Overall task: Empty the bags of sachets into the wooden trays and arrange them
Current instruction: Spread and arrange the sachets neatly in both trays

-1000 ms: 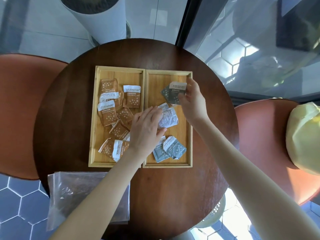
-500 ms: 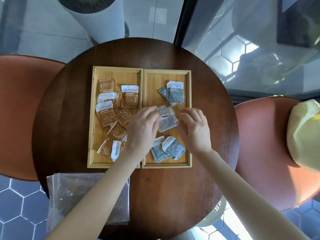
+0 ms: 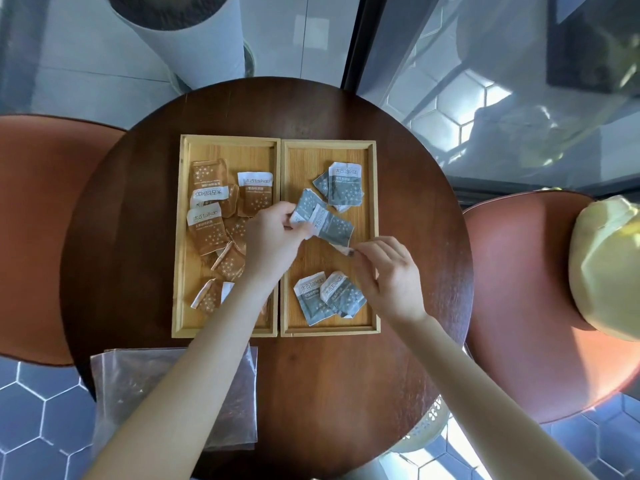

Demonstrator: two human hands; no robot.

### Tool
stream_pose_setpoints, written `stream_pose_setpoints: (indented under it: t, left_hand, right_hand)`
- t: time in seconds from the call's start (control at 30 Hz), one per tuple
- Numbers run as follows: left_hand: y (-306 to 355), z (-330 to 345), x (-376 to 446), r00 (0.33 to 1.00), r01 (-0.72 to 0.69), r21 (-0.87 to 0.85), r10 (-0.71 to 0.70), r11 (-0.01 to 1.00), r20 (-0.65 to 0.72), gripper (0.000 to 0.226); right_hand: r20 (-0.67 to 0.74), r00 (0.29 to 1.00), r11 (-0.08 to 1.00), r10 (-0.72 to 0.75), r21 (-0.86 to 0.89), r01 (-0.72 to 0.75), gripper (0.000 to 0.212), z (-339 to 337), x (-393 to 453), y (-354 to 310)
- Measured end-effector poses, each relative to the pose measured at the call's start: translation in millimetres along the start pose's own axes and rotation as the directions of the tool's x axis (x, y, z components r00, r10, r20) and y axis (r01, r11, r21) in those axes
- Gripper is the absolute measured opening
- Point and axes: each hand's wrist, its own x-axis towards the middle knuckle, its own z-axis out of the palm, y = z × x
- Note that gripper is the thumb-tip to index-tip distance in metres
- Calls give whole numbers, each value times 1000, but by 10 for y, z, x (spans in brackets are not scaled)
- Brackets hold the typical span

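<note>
Two wooden trays lie side by side on a round dark table. The left tray (image 3: pixel 183 237) holds several brown sachets (image 3: pixel 207 230). The right tray (image 3: pixel 372 202) holds grey sachets: two stacked at the top (image 3: pixel 344 183) and two at the bottom (image 3: pixel 329 299). My left hand (image 3: pixel 273 240) pinches two grey sachets (image 3: pixel 322 220) above the right tray's middle. My right hand (image 3: pixel 388 271) pinches the lower corner of one of those sachets (image 3: pixel 346 251). The empty clear plastic bags (image 3: pixel 138 386) lie at the table's near left edge, partly under my left forearm.
Orange chairs stand left (image 3: pixel 38 220) and right (image 3: pixel 512 289) of the table (image 3: pixel 415 220); a yellowish cushion (image 3: pixel 606 268) sits on the right one. A white cylinder (image 3: pixel 187 32) stands beyond the table. A glass wall is at the far right.
My left hand has lifted two grey sachets from the tray's middle. My right hand moved from the top stack down to them and took hold of a corner.
</note>
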Motion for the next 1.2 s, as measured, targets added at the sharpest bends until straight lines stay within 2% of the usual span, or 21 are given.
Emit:
stream_pose_setpoints:
  t: [0.1, 0.2, 0.27, 0.33, 0.4, 0.43, 0.53, 0.63, 0.7, 0.77, 0.83, 0.93, 1.0, 1.07, 1.13, 1.2]
  left_hand:
    - [19, 52, 22, 999, -50, 50, 50, 998, 1, 15]
    - [30, 87, 32, 996, -87, 110, 85, 990, 22, 22]
    - [35, 95, 7, 992, -123, 189, 120, 974, 31, 25]
    - [20, 92, -29, 992, -127, 306, 115, 943, 55, 37]
    - [5, 72, -95, 991, -137, 442, 116, 886, 73, 42]
    - [6, 65, -130, 988, -155, 491, 137, 857, 73, 40]
    - [-17, 64, -280, 964, -254, 542, 255, 801, 75, 28]
    - [-170, 108, -427, 910, -388, 604, 394, 696, 130, 27]
    - [-274, 139, -533, 906, -399, 654, 386, 642, 174, 36]
    - [-327, 157, -632, 920, -385, 688, 319, 616, 229, 46]
    - [-344, 163, -700, 929, -370, 720, 234, 587, 287, 54]
    - [-335, 148, -734, 918, -382, 699, 163, 604, 361, 58]
    - [-316, 83, -766, 909, -398, 661, 176, 636, 379, 57]
    - [-335, -34, -844, 904, -416, 624, 228, 662, 361, 50]
    - [-365, -179, -982, 900, -435, 603, 333, 669, 280, 44]
    - [-468, -340, -1169, 906, -413, 536, 393, 736, 159, 35]
  right_hand:
    - [-31, 965, 942, 260, 226, -246, 26, -114, -13, -123]
    - [99, 822, 704, 560, 466, -536, 19, -158, 45, -215]
    - [184, 747, 569, 639, 541, -620, 17, -138, 94, -229]
    - [216, 730, 561, 648, 512, -650, 15, -78, 106, -248]
    - [170, 766, 660, 620, 415, -626, 19, 2, 82, -269]
    - [111, 809, 743, 578, 340, -577, 21, 36, 64, -271]
    - [-45, 936, 935, 349, 78, -345, 20, 103, 1, -246]
    - [-57, 982, 976, 179, -117, -185, 22, 153, -79, -223]
    - [23, 996, 973, 83, -218, -76, 27, 186, -169, -209]
    - [115, 992, 964, 44, -266, -12, 31, 200, -256, -203]
    - [221, 973, 952, 66, -306, 5, 38, 176, -303, -213]
    - [408, 902, 927, 142, -374, 23, 56, 98, -322, -301]
    - [477, 858, 924, 193, -381, 4, 67, 63, -329, -345]
    - [501, 836, 921, 224, -389, -14, 67, 6, -328, -447]
    - [542, 804, 921, 243, -389, -17, 63, -57, -348, -610]
    - [557, 802, 940, 215, -342, -15, 64, -121, -410, -850]
